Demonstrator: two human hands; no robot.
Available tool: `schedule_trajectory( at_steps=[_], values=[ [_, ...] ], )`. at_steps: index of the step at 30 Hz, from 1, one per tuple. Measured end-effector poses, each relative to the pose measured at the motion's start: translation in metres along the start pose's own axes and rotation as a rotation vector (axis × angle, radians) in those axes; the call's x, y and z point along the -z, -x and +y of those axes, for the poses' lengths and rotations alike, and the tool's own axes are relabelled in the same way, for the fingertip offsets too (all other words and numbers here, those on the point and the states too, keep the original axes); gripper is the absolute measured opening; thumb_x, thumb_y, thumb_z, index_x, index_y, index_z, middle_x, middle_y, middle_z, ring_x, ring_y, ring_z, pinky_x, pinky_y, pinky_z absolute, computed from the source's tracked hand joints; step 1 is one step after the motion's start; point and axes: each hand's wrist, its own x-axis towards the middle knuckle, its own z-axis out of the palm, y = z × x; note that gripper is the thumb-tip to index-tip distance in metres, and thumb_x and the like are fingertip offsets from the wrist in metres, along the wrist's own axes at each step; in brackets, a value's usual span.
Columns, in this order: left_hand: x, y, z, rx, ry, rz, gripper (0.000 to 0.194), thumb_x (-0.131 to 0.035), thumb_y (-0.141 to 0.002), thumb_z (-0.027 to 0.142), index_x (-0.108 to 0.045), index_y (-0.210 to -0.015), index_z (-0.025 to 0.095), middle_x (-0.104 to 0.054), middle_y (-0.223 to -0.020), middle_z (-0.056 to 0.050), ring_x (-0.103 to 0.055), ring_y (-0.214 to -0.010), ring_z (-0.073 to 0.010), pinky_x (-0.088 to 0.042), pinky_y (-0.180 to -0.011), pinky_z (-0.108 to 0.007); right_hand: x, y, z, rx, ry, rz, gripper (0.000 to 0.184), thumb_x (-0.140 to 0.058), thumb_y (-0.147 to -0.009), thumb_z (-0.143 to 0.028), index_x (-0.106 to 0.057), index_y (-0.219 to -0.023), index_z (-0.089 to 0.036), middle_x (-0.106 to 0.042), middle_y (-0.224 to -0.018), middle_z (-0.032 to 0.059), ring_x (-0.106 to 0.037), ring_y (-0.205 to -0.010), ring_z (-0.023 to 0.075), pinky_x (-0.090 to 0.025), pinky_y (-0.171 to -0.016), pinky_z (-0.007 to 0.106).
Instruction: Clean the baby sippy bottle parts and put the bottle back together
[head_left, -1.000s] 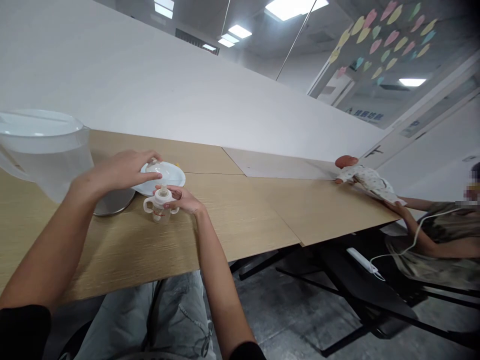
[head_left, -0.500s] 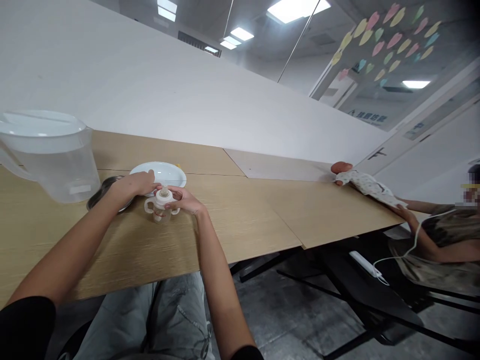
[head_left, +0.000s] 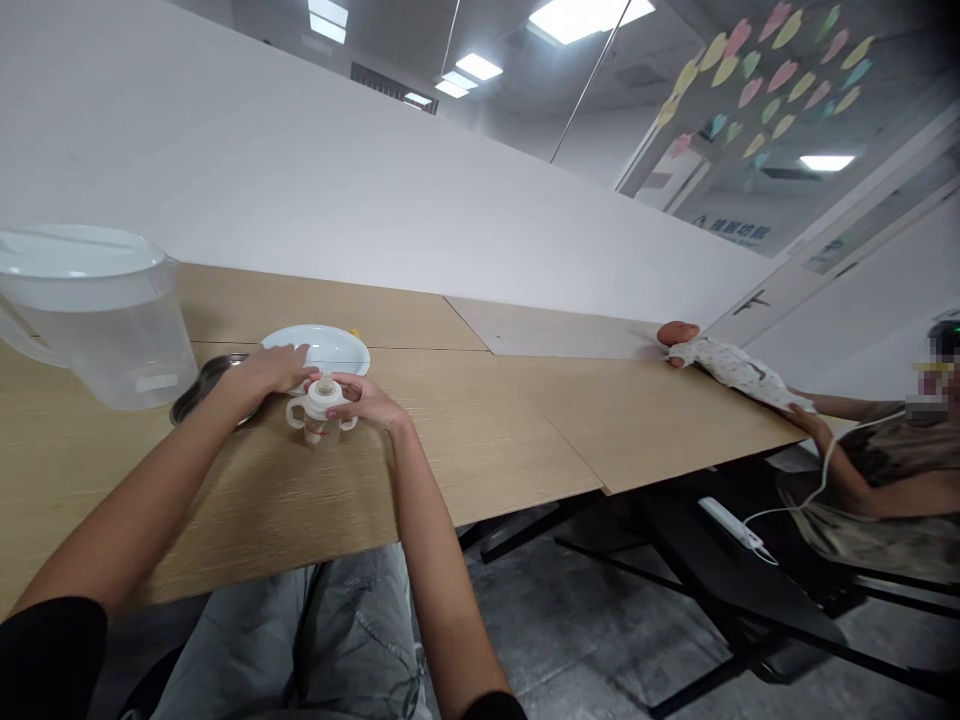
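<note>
A small clear baby bottle with two side handles and a teat stands on the wooden table. My right hand is curled around its right side and holds it. My left hand lies just left of the bottle, fingers bent, resting on the rim of a white plate; whether it grips anything is hidden. A metal tray lies under my left wrist.
A large clear plastic jug stands at the far left. A baby doll lies at the table's right end under another person's hand. A white partition runs behind the table. Black table legs and a power strip lie below.
My left hand came down from above the plate, where it held a clear dome-shaped piece, to the plate's near rim beside the bottle. The doll slid a little along the table.
</note>
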Motion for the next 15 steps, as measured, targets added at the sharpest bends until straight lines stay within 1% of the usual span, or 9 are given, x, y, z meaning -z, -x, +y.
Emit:
schedule_trajectory(
  at_steps=[2, 3, 5, 6, 8, 9, 11, 13, 15],
  values=[
    [0.014, 0.009, 0.0, 0.002, 0.019, 0.131, 0.062, -0.031, -0.097, 0.041, -0.04, -0.148, 0.007, -0.05, -0.145, -0.024, -0.051, -0.13, -0.036, -0.036, -0.107, -0.048, 0.0, 0.001, -0.001, 0.0, -0.005, -0.004, 0.067, -0.088, -0.054, -0.024, -0.068, -0.118, -0.021, -0.07, -0.12, 0.0064, -0.058, -0.123, 0.022, -0.045, -0.107, 0.033],
    [0.023, 0.017, 0.0, -0.012, 0.054, 0.196, 0.064, -0.026, -0.098, 0.042, -0.036, -0.15, 0.007, -0.045, -0.15, -0.022, -0.048, -0.134, -0.0349, -0.034, -0.109, -0.048, 0.0, 0.001, -0.002, 0.0, -0.009, -0.006, 0.067, -0.088, -0.055, -0.024, -0.067, -0.119, -0.021, -0.07, -0.121, 0.0065, -0.057, -0.125, 0.0221, -0.045, -0.107, 0.033],
    [0.042, 0.034, 0.003, -0.1, 0.186, 0.286, 0.069, -0.023, -0.098, 0.052, -0.035, -0.152, 0.012, -0.042, -0.154, -0.016, -0.043, -0.139, -0.0313, -0.034, -0.112, -0.042, 0.0, 0.002, -0.002, 0.0, -0.017, -0.01, 0.067, -0.087, -0.056, -0.023, -0.067, -0.121, -0.021, -0.069, -0.123, 0.0064, -0.056, -0.127, 0.0222, -0.046, -0.107, 0.033],
    [0.051, 0.044, 0.006, -0.159, 0.239, 0.272, 0.07, -0.024, -0.097, 0.057, -0.039, -0.151, 0.015, -0.046, -0.152, -0.012, -0.045, -0.137, -0.0301, -0.035, -0.111, -0.039, 0.0, 0.002, -0.001, -0.001, -0.02, -0.01, 0.068, -0.087, -0.057, -0.023, -0.066, -0.121, -0.021, -0.069, -0.124, 0.0063, -0.056, -0.127, 0.0222, -0.046, -0.107, 0.034],
    [0.065, 0.063, 0.015, -0.268, 0.29, 0.157, 0.068, -0.032, -0.093, 0.064, -0.05, -0.144, 0.022, -0.055, -0.145, -0.007, -0.052, -0.13, -0.0285, -0.04, -0.106, -0.035, 0.001, 0.001, 0.001, -0.001, -0.024, -0.01, 0.067, -0.087, -0.056, -0.022, -0.067, -0.12, -0.021, -0.068, -0.126, 0.0059, -0.056, -0.126, 0.0224, -0.046, -0.107, 0.034],
    [0.07, 0.07, 0.02, -0.322, 0.282, 0.076, 0.066, -0.038, -0.09, 0.063, -0.054, -0.141, 0.024, -0.058, -0.142, -0.005, -0.054, -0.127, -0.0278, -0.041, -0.104, -0.033, 0.002, 0.0, 0.003, 0.005, -0.025, -0.008, 0.067, -0.087, -0.055, -0.022, -0.067, -0.119, -0.022, -0.067, -0.127, 0.0054, -0.057, -0.125, 0.0223, -0.047, -0.106, 0.034],
    [0.074, 0.08, 0.03, -0.413, 0.234, -0.063, 0.056, -0.047, -0.087, 0.056, -0.061, -0.134, 0.028, -0.063, -0.134, -0.003, -0.058, -0.119, -0.0258, -0.044, -0.098, -0.03, 0.003, -0.002, 0.007, 0.024, -0.028, -0.001, 0.068, -0.088, -0.055, -0.02, -0.067, -0.12, -0.023, -0.068, -0.126, 0.0041, -0.058, -0.124, 0.0218, -0.049, -0.105, 0.034],
    [0.072, 0.081, 0.037, -0.457, 0.185, -0.104, 0.048, -0.051, -0.085, 0.048, -0.066, -0.127, 0.03, -0.067, -0.126, -0.002, -0.061, -0.112, -0.0236, -0.045, -0.093, -0.028, 0.005, -0.003, 0.011, 0.04, -0.033, 0.002, 0.071, -0.087, -0.055, -0.02, -0.065, -0.122, -0.025, -0.068, -0.125, 0.0029, -0.059, -0.122, 0.0208, -0.049, -0.104, 0.033],
    [0.067, 0.077, 0.04, -0.448, 0.15, -0.069, 0.043, -0.053, -0.083, 0.042, -0.069, -0.121, 0.03, -0.07, -0.119, -0.002, -0.063, -0.106, -0.0222, -0.046, -0.088, -0.027, 0.005, -0.004, 0.014, 0.034, -0.036, 0.002, 0.074, -0.088, -0.054, -0.02, -0.064, -0.124, -0.024, -0.069, -0.123, 0.0029, -0.06, -0.12, 0.021, -0.049, -0.104, 0.034]
  ],
)
